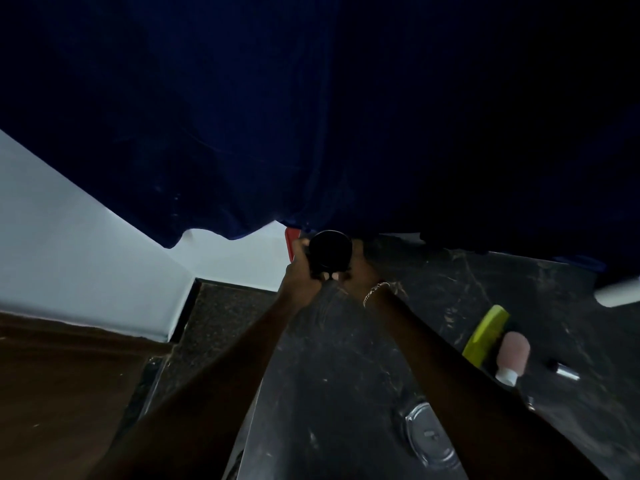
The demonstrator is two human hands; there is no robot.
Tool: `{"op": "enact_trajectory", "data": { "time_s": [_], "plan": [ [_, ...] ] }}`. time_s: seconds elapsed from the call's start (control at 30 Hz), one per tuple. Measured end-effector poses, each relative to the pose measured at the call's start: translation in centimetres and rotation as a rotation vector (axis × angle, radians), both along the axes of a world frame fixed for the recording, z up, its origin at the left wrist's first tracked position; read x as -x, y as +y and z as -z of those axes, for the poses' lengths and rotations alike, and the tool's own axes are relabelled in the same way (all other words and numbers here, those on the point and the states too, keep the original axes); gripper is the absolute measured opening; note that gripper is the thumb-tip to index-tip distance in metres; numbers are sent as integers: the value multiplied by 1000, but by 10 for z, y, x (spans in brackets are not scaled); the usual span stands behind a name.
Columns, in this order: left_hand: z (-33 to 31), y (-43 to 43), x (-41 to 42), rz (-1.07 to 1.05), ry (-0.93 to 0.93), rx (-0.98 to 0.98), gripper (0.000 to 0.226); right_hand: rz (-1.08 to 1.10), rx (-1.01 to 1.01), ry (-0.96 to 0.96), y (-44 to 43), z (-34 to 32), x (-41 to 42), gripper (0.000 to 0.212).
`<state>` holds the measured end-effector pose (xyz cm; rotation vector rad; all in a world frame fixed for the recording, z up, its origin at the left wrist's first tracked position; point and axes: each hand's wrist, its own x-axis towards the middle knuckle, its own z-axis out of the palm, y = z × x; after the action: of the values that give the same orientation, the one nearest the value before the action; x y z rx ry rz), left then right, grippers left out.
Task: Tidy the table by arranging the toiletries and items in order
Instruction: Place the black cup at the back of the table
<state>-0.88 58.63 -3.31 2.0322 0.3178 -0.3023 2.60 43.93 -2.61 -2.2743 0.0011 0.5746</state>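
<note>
Both my arms reach far forward over the dark marble table (346, 375). Between my hands is a round black jar (330, 249), seen from its lid side. My left hand (300, 271) grips its left side and my right hand (356, 268), with a thin bracelet on the wrist, grips its right side. A red object (291, 242) shows just behind my left hand, partly hidden. On the table to the right lie a yellow-green bottle (486, 336), a pink bottle with a white cap (512, 356) and a small silver-and-black tube (564, 370).
A dark blue curtain (311, 116) hangs across the top and reaches down to the table's far edge. A clear round lid or dish (429, 439) lies near my right forearm. A white object (618, 291) pokes in at the right edge. White wall and brown floor lie left.
</note>
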Motion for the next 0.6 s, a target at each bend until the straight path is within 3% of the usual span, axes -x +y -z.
{"op": "enact_trajectory", "data": {
  "time_s": [0.1, 0.23, 0.6],
  "plan": [
    [8, 5, -8, -14, 32, 17, 80, 34, 16, 11, 6, 8, -9, 62],
    [16, 9, -14, 10, 41, 31, 83, 21, 27, 2, 5, 15, -12, 73],
    [16, 6, -20, 74, 17, 34, 86, 46, -58, 30, -6, 17, -17, 68]
  ]
}}
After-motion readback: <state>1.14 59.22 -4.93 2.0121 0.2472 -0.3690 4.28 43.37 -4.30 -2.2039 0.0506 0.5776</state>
